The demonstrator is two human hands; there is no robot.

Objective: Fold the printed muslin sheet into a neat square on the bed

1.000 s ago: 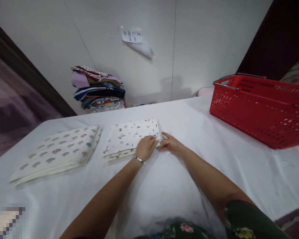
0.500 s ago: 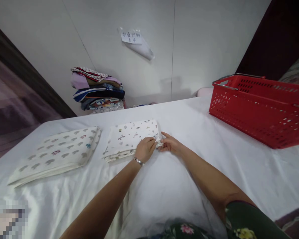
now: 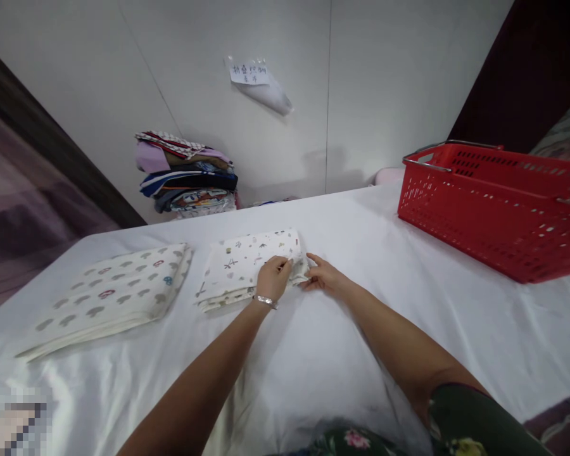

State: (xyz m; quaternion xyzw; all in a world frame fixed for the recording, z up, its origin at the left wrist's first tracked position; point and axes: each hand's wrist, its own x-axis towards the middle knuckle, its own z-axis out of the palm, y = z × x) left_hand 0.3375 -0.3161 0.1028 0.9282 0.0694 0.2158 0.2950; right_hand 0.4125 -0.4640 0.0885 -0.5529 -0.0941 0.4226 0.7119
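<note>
A folded white cloth with small printed motifs (image 3: 242, 259) lies flat in the middle of the white-covered table. My left hand (image 3: 272, 278), with a silver bracelet at the wrist, pinches the upper layer near the cloth's front right corner and lifts it a little. At that same corner, the fingers of my right hand (image 3: 327, 277) grip the right edge; its fingertips are partly hidden by fabric. Left of these lies a second folded cloth, cream with grey mushroom shapes (image 3: 118, 285), which neither hand touches.
A red plastic basket (image 3: 484, 221) with metal handles stands at the right of the table (image 3: 361, 234). Beyond the far edge, a stack of folded textiles (image 3: 187, 174) rests against the wall. A paper note (image 3: 249, 73) hangs on the wall, and a sheer curtain (image 3: 33, 190) is at left.
My left hand has turned and drawn slightly left, raising the corner's top layer. My right hand stays at the corner almost unmoved.
</note>
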